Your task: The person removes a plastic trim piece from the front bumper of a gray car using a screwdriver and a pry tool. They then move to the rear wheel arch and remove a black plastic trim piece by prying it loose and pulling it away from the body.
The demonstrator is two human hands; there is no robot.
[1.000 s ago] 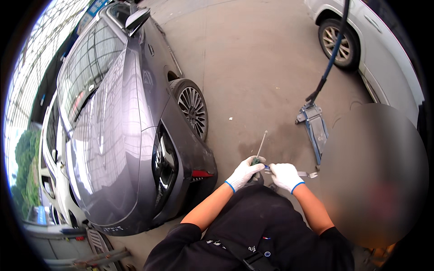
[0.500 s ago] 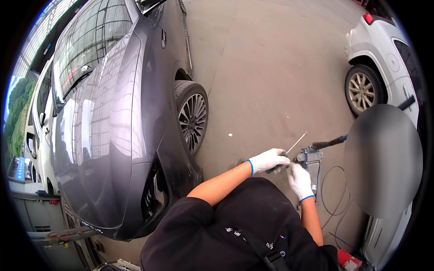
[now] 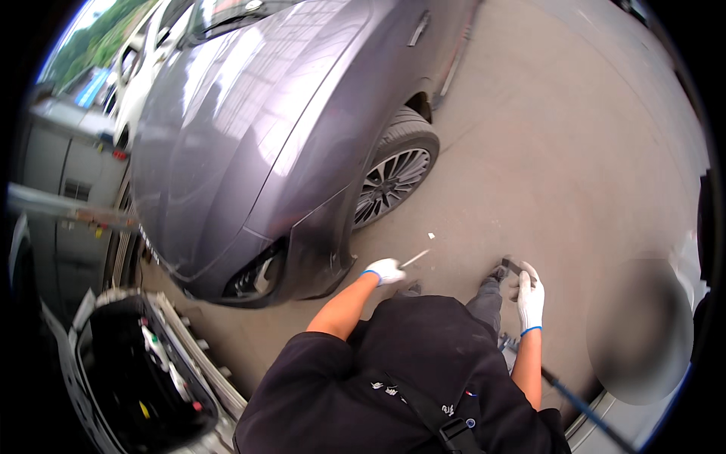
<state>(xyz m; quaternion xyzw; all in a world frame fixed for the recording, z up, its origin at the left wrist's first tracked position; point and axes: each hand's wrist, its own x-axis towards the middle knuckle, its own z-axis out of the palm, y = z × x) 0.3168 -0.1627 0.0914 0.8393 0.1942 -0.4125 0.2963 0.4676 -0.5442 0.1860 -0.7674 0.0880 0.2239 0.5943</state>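
Observation:
My left hand [image 3: 384, 271], in a white glove with a blue cuff, is closed around a screwdriver [image 3: 415, 259]. The tool's thin pale shaft points up and right, and its handle is hidden inside the glove. Out to the right, my gloved right hand [image 3: 530, 300] is raised with its fingers bent around a small dark piece [image 3: 512, 265], whose kind I cannot make out. Ahead of my left hand stands a dark grey car [image 3: 302, 144], its front wheel [image 3: 393, 181] nearest to me.
An open car boot [image 3: 113, 371] holding several items lies at lower left. Behind my right forearm a blue-and-dark bar [image 3: 578, 401] runs low across the floor. A blurred round patch [image 3: 641, 333] hides part of the right side. My shoe [image 3: 497, 274] shows near my right hand.
The view has swung left toward the grey car. My hands, close together before, are now wide apart. The screwdriver stays in my left hand; the dark piece now shows at my right.

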